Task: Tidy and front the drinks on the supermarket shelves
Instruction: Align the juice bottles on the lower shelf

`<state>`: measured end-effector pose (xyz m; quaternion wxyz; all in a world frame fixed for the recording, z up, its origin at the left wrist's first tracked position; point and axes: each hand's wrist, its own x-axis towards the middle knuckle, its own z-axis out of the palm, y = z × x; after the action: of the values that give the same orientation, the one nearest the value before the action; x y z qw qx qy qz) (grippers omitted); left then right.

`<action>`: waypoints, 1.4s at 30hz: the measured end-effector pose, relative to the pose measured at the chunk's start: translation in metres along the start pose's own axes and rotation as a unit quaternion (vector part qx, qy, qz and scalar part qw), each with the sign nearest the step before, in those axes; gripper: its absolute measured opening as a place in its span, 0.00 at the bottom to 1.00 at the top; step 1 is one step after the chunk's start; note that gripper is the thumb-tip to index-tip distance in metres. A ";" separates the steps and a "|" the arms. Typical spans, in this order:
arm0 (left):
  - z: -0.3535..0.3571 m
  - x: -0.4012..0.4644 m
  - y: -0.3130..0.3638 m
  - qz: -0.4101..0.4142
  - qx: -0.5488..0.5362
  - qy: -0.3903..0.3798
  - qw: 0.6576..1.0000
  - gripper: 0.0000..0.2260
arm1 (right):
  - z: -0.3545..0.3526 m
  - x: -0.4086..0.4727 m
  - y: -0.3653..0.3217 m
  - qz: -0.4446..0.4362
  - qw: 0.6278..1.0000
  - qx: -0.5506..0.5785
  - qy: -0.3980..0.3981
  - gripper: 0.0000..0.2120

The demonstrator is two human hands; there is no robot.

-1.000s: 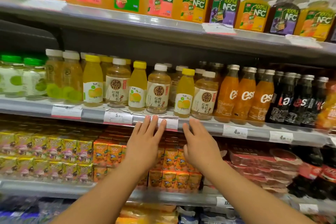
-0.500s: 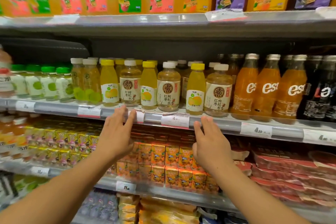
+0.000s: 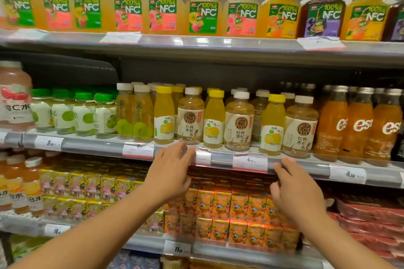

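1. The drinks being tidied stand on the middle grey metal shelf (image 3: 105, 146), just above both hands — small clear plastic bottles with yellow caps and pale fruit labels (image 3: 164, 116) alternate along the front edge with rounder clear bottles with white caps and cream labels bearing a brown seal (image 3: 239, 122). More of both kinds stand in rows behind them.
2. The left hand (image 3: 169, 173) is raised in front of the shelf's edge strip with its fingers loosely spread and holding nothing; its blurred fingertips (image 3: 182, 148) reach the lip of the shelf directly below a cream-labelled bottle. Whether they touch the strip cannot be told.
3. The right hand (image 3: 295, 190) is likewise released and empty, fingers slightly spread, its tips at the lower edge of the strip just beside a white price tag with a red band (image 3: 250, 161), which lies between the two hands.
4. Right of the right hand and above it stand tall orange soda bottles with silver caps (image 3: 332, 124).
5. Left of the left hand and above it are clear bottles with lime slices on them (image 3: 143, 116), then squat bottles with green caps and white labels (image 3: 84, 111).
6. Well above both hands, the top shelf carries large square juice bottles with white caps and "100% NFC" labels (image 3: 203, 8).
7. Below and behind the hands sit stacked small juice cartons — orange ones (image 3: 220, 205) between the forearms, yellow ones (image 3: 91, 185) beyond the left forearm.
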<state>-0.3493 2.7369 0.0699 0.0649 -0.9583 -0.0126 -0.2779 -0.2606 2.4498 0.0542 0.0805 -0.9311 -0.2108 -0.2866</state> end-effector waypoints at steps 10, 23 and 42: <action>-0.074 0.054 -0.097 0.001 -0.014 0.145 0.989 0.29 | 0.006 0.023 -0.116 -0.054 0.997 0.033 -0.039 0.27; -0.077 0.099 -0.107 -0.032 0.023 0.096 0.995 0.31 | 0.013 0.025 -0.115 -0.043 0.994 -0.038 -0.089 0.28; -0.077 0.125 -0.075 -0.084 0.085 0.081 0.990 0.32 | 0.015 0.025 -0.105 -0.089 0.991 -0.014 -0.099 0.30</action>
<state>-0.2890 2.7993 0.2103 0.1229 -0.9191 -0.1115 -0.3574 -0.2801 2.5573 0.0590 0.0208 -0.9334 -0.2959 -0.2019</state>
